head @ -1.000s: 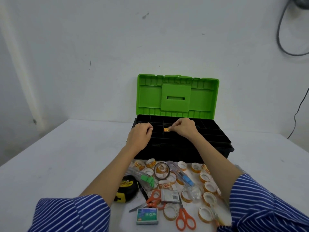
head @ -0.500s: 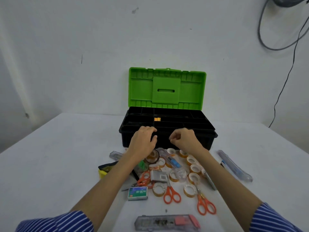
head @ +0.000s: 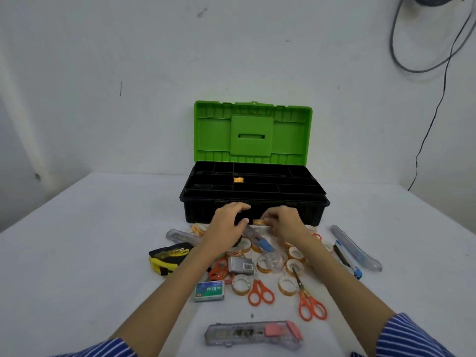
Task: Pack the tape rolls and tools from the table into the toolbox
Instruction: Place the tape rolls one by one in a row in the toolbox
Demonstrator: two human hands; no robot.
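Right grip [head: 282, 224]: fingers curled, pinching a small tape roll [head: 259, 222] just in front of the toolbox [head: 253, 202] front wall. Left grip [head: 228, 225]: fingers bent and spread above the pile, thumb near a pen-like tool with a blue end [head: 258, 239]; whether anything is actually held cannot be told.

Toolbox on the white desk [head: 77, 240], against the wall, green lid [head: 252, 135] standing upright and open. Black divided tray on top, one small orange tape roll in the tray [head: 238, 179] lying in a middle compartment.

In front of the toolbox, a loose pile: many small tape rolls [head: 295, 265] with orange cores, lying flat and touching one another. Three pairs of orange-handled scissors: one [head: 258, 288] nearer than the pile's middle, another [head: 307, 301] to its right, a third [head: 219, 270] partly hidden under the left forearm. Small grey card with a barcode [head: 240, 265] among the rolls. Green staple box [head: 209, 290] left of the middle scissors.

Left of the toolbox's near corner, a yellow-and-black tape measure [head: 167, 258] and a clear tube [head: 180, 237]. To the right, a clear long tube [head: 356, 249] and a blue-tipped cutter [head: 346, 261] side by side. Nearest the camera, well apart from the toolbox, a clear utility knife with a pink slider [head: 253, 333].

Blue-and-white striped sleeves at the bottom corners.
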